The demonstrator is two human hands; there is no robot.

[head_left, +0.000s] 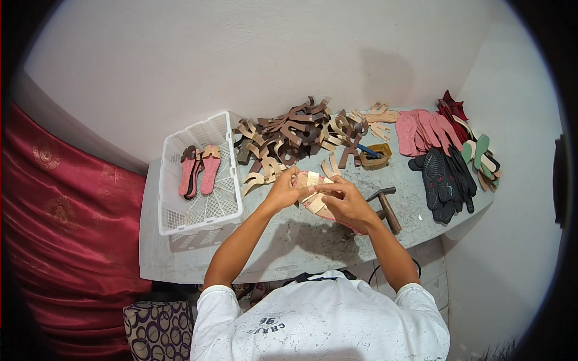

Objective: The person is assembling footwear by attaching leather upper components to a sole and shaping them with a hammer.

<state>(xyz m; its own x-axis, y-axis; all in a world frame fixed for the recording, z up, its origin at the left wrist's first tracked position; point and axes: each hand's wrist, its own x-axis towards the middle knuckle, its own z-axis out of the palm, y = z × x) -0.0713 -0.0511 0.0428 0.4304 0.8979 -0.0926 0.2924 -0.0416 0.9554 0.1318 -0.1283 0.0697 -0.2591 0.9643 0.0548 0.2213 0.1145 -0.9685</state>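
Observation:
Above the near middle of the table I hold a pink sandal sole (317, 209) with beige straps (313, 178) across it. My left hand (284, 191) grips its left side near the strapped end, fingers closed on it. My right hand (346, 203) is bent over the right side, its fingers pinching at the straps. The fingers hide part of the sole, and its lower end runs under my right wrist. Just right of my right hand lies a hammer (390, 215) with a wooden handle.
A white plastic basket (236, 192) at left holds several pink soles (210, 171). Brown and beige strap pieces (295, 132) are heaped at the back. Behind the hammer sits a glue-stained tub (378, 161) with a blue-handled tool. Pink soles (421, 129) and black soles (436, 180) lie right.

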